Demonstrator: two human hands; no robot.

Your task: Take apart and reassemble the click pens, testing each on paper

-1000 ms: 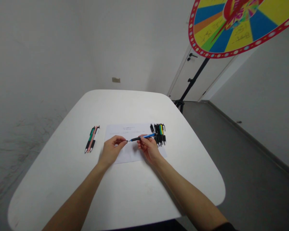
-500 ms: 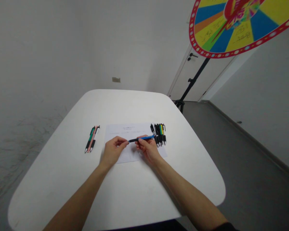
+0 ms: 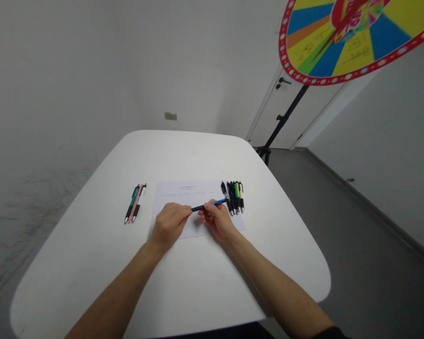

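A blue pen with a black grip (image 3: 198, 208) is held level above a printed sheet of paper (image 3: 169, 190). My left hand (image 3: 169, 223) pinches its tip end, the fingertips partly hidden behind the back of the hand. My right hand (image 3: 217, 220) grips the blue barrel between thumb and fingers. Just beyond the right hand, several pens (image 3: 235, 197) lie side by side at the paper's right edge, mostly black, with a green and a yellow one among them. To the left of the paper lie a green pen (image 3: 132, 205), a pink pen (image 3: 135, 204) and a white pen (image 3: 140, 203).
The white table (image 3: 183, 155) has rounded corners and stands near the wall. Behind its right side rises a colourful prize wheel (image 3: 339, 42) on a black tripod stand (image 3: 286, 115). A door (image 3: 286, 127) is behind the stand.
My left hand has rolled over the pen's tip end, now showing more of its back, and shifted slightly right. The right hand keeps its hold, almost in place.
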